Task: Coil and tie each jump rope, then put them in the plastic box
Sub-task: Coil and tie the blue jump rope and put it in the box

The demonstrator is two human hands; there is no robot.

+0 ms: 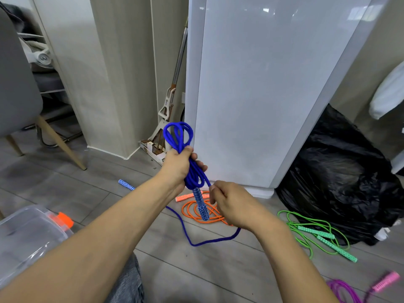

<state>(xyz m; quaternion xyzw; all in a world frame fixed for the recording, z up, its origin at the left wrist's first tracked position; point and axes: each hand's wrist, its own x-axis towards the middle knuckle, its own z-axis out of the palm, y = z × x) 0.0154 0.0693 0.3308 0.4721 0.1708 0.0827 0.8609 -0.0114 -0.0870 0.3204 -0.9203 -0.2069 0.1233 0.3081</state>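
1. Blue cord of the blue jump rope (192, 174) is gathered into a bundle of loops held up in the air in front of the person, its top loops standing above the fist and one patterned blue handle (201, 204) hanging straight down below it.
2. The left hand (178, 167) is clenched around the middle of that bundle.
3. The right hand (235, 204) pinches the loose strand just beside the bundle; its fingertips are turned away, so how tightly they close cannot be told for sure.
4. From the right hand the free blue tail drops to the grey plank floor (153, 248), curves along it and runs toward the second blue handle (126, 185), which lies flat on the boards.
5. Below the hands an orange jump rope (196, 212) lies loosely coiled on the floor.
6. To the right a green jump rope (317, 235) lies uncoiled beside a black plastic bag (341, 178).
7. A pink-handled purple jump rope (358, 288) sits at the lower right edge.
8. The clear plastic box (28, 235) with an orange latch stands at the lower left, near the left forearm.
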